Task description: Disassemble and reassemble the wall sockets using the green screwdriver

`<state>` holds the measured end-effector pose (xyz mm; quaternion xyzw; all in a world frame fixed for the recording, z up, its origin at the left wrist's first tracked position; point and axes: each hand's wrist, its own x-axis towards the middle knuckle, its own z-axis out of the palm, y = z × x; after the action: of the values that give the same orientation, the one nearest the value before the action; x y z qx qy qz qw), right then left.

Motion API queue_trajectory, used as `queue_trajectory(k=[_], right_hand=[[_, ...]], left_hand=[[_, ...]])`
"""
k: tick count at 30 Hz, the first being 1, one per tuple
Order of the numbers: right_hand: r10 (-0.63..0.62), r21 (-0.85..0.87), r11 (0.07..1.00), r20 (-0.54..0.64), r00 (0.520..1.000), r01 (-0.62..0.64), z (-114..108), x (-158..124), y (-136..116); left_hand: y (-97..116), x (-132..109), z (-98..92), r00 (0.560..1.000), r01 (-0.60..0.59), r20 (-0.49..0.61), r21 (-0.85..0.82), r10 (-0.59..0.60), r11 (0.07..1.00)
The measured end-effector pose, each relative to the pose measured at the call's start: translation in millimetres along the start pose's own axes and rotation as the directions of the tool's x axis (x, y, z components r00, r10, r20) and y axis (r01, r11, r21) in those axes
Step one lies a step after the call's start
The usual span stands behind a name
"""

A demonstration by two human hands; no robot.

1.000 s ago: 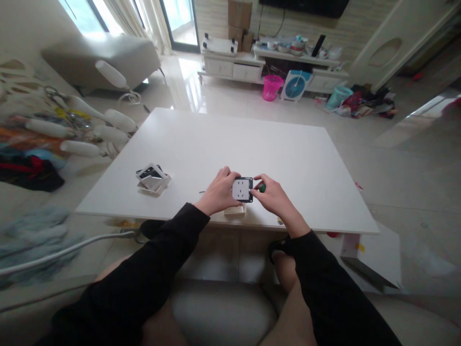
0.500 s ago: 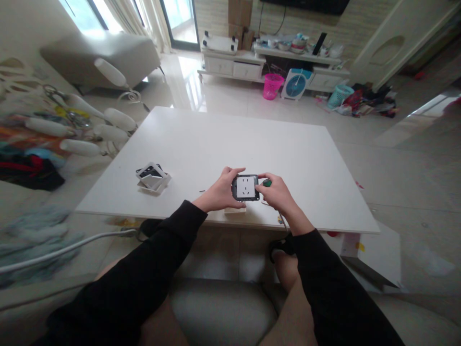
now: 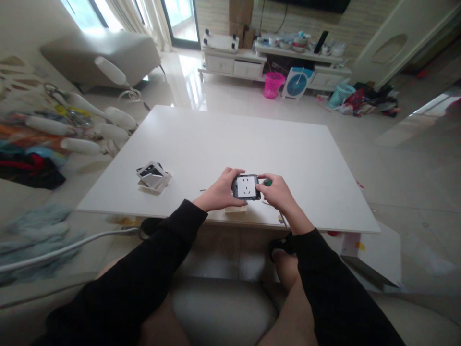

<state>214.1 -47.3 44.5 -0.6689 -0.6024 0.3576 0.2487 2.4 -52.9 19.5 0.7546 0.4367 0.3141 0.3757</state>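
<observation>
A wall socket [image 3: 246,186] with a white slotted face and a black frame is held above the near edge of the white table [image 3: 248,144]. My left hand [image 3: 224,191] grips its left side, thumb below and fingers above. On the other side, my right hand [image 3: 273,191] pinches the socket's right edge. A green thing [image 3: 267,182], partly hidden, shows at the right hand's fingers; its kind is unclear. Beneath the socket, a pale block-like piece [image 3: 236,209] lies at the table's edge. Part of a thin white item shows under my right wrist.
White and black socket frames [image 3: 154,177] lie stacked on the table's left side. A floor lamp with white shades [image 3: 111,71] stands by the left corner. Beyond the table are a pink basket [image 3: 272,86], a blue fan [image 3: 297,82] and a low cabinet [image 3: 219,63].
Almost nothing differs. The view has shifted very slightly, and both hands keep the same hold on the socket.
</observation>
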Motion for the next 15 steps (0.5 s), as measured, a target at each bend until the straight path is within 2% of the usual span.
queue_trajectory(k=[4,7,11,15], right_hand=[[-0.029,-0.008,1.000,0.028,0.999,0.029,2.8,-1.8,-1.1],[-0.065,-0.081,0.995,-0.002,0.998,0.065,5.0,-1.9,-0.4],[-0.113,-0.158,0.982,-0.052,0.992,0.103,5.8,-1.8,2.0],[-0.110,-0.156,0.982,-0.031,0.993,0.104,5.6,-2.9,3.0]], left_hand=[[2.4,1.9,0.9,1.000,0.009,0.006,0.100,-0.010,0.995],[3.6,2.4,-2.8,0.997,0.041,0.052,0.256,-0.056,0.966],[0.9,0.9,-5.6,0.981,0.044,0.131,0.558,-0.140,0.829],[-5.3,-0.2,-0.5,0.957,0.026,0.191,0.692,-0.217,0.722]])
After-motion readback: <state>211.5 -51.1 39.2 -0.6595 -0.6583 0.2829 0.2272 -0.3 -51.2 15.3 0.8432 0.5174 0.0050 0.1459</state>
